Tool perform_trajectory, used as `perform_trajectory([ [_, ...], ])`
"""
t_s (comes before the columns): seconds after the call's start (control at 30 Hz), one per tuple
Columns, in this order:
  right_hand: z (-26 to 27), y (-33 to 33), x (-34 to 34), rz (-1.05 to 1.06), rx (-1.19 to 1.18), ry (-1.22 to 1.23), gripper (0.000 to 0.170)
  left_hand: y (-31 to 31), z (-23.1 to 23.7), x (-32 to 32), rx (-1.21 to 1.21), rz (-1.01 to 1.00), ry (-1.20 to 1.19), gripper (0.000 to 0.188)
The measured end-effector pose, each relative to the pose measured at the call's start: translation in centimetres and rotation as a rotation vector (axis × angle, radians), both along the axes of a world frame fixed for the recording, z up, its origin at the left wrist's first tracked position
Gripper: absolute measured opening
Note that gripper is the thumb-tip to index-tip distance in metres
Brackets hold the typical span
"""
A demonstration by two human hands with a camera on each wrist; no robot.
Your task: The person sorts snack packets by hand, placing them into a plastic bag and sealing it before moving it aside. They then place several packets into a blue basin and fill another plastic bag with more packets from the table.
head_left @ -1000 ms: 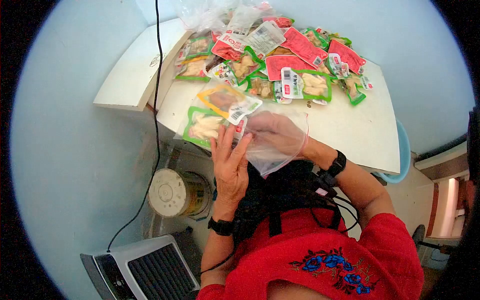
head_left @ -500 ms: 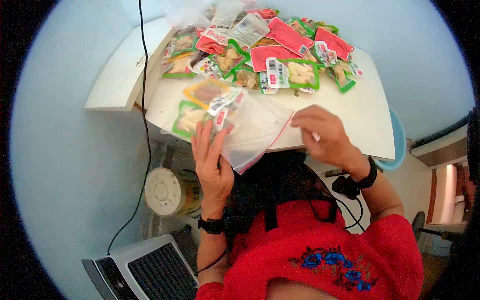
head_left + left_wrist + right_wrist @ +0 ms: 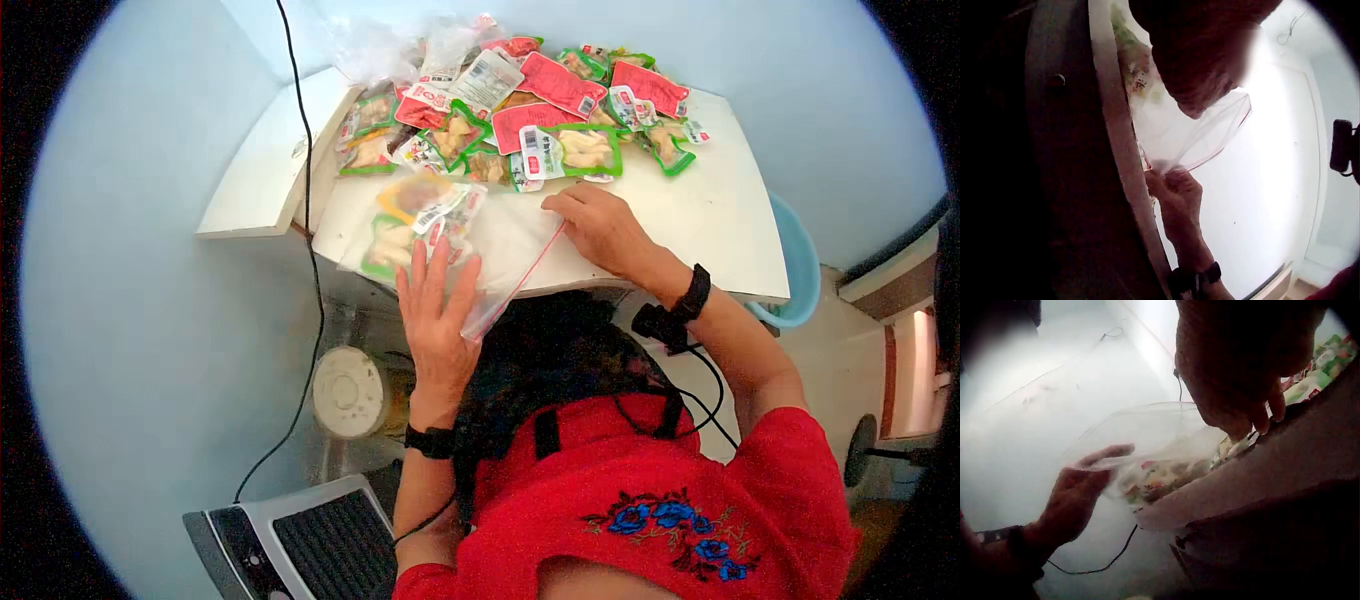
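Observation:
A clear zip bag [image 3: 510, 235] with a red seal line lies at the table's near edge. Inside it are a green-edged food packet [image 3: 388, 243] with pale contents and a yellow-edged packet [image 3: 418, 196]. My left hand [image 3: 437, 315] rests on the bag's near side, fingers spread and straight over the packets. At the far corner of the bag's mouth, my right hand [image 3: 607, 228] pinches the edge. The left wrist view shows the right hand [image 3: 1179, 194] gripping that edge, with the bag's mouth slightly parted.
Sealed food packets [image 3: 545, 75] in red, green and white wrappers are heaped across the back of the white table [image 3: 700, 230]. A black cable [image 3: 308, 200] hangs at the left. Below are a round-lidded bucket [image 3: 348, 392] and, at the right, a blue basin [image 3: 795, 260].
My right hand came out from the bag, moved right, then took hold of the far corner of its mouth. My left hand has stayed on the packets.

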State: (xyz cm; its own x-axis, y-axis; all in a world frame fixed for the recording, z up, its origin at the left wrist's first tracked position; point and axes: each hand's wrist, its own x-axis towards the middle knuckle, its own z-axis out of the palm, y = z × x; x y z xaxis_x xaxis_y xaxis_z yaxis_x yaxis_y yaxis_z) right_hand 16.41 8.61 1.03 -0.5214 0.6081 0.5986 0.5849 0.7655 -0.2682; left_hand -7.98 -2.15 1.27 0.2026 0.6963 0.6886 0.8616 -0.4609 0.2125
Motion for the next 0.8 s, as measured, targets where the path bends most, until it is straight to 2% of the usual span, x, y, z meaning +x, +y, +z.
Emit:
perform_trajectory([
  [0.07,-0.5,0.6,-0.1,0.010,0.073,0.070,0.017,-0.3,0.4,-0.4,-0.023,-0.006,0.013,0.036],
  [0.13,1.2,0.3,-0.3,0.037,0.132,0.129,0.013,-0.2,0.8,-1.3,-0.044,-0.004,0.022,0.034],
  [0.27,6.2,0.0,-0.8,0.159,0.264,0.225,0.009,-0.7,4.5,-2.6,-0.132,-0.114,-0.466,0.029],
  [0.4,13.1,-4.5,-0.5,0.192,0.111,0.228,0.006,-3.7,10.8,-3.7,-0.270,-0.195,-0.770,0.030],
  [0.47,14.7,-6.2,-0.3,0.229,0.041,0.229,0.006,-5.3,12.0,-4.2,-0.351,-0.210,-0.936,0.031],
  [0.5,14.9,-6.9,-0.3,0.259,-0.004,0.259,0.008,-6.0,12.0,-4.2,-0.379,-0.286,-0.990,0.032],
  [0.57,14.3,-8.1,-0.3,0.321,-0.097,0.319,0.014,-7.4,11.3,-4.4,-0.429,-0.437,-1.091,0.034],
  [0.7,9.5,-9.1,-0.4,0.413,-0.570,0.412,0.016,-9.3,6.6,-5.0,-0.686,-0.436,-1.080,0.042],
  [0.73,8.4,-9.2,0.0,0.403,-0.614,0.367,0.017,-9.6,4.9,-4.9,-0.741,-0.455,-1.217,0.040],
  [0.8,6.5,-9.5,0.4,0.434,-0.778,0.472,0.017,-9.7,3.4,-4.3,-0.660,-0.392,-1.170,0.038],
])
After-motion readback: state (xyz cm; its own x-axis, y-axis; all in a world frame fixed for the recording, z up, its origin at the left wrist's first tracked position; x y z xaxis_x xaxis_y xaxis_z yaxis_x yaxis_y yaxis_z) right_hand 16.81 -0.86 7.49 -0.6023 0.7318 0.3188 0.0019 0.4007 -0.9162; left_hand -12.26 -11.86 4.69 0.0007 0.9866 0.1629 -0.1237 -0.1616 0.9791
